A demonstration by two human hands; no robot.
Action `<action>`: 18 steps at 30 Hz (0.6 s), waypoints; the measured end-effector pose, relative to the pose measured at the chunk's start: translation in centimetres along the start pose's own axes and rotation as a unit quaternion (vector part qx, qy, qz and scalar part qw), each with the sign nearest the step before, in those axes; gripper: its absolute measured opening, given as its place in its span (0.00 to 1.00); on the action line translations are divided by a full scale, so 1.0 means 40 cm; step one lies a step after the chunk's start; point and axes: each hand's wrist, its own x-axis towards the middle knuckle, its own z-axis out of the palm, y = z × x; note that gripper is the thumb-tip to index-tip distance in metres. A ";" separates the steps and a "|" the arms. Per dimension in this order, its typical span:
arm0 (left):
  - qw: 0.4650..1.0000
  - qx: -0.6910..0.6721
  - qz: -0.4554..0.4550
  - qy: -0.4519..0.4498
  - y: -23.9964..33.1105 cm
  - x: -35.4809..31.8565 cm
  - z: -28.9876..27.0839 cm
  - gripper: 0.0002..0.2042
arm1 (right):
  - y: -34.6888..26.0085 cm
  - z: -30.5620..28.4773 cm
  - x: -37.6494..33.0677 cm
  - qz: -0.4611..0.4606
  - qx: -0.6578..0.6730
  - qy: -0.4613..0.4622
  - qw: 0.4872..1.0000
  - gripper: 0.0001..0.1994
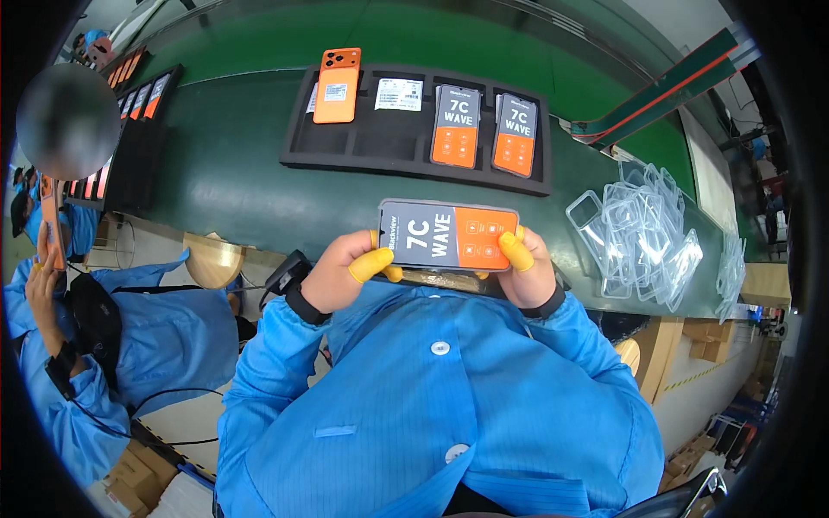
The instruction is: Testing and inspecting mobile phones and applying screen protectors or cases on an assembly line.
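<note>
A smartphone [447, 235] with a grey and orange printed film on its front is held sideways between my two hands, close in front of my body. My left hand [345, 268] grips its left end, and my right hand [528, 269] has the right end. Yellow finger cots cover several of my fingertips, and both wrists wear black bands. Beyond the phone lies a black foam tray [380, 142]. In its right part rest two similar phones, one [456, 126] beside the other [515, 131]. An orange phone [337, 91] lies camera side up in the left part.
A white label card [399, 94] sits in the tray. Clear plastic phone cases [639, 233] are heaped to the right on the green table [233, 129]. A green frame [665, 91] stands behind them. On the left, a co-worker in blue [164, 337] holds an orange phone [52, 226].
</note>
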 end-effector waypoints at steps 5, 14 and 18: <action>0.990 -0.069 -0.064 0.106 0.022 0.007 0.016 0.11 | 0.007 0.006 -0.001 -0.004 -0.051 -0.007 0.999 0.13; 0.996 -0.015 -0.073 0.054 -0.002 0.000 -0.034 0.12 | 0.014 0.021 0.022 0.044 -0.031 0.057 0.997 0.15; 0.993 -0.027 0.007 0.115 -0.021 0.009 0.001 0.14 | 0.020 0.036 0.022 0.058 -0.005 0.052 0.997 0.15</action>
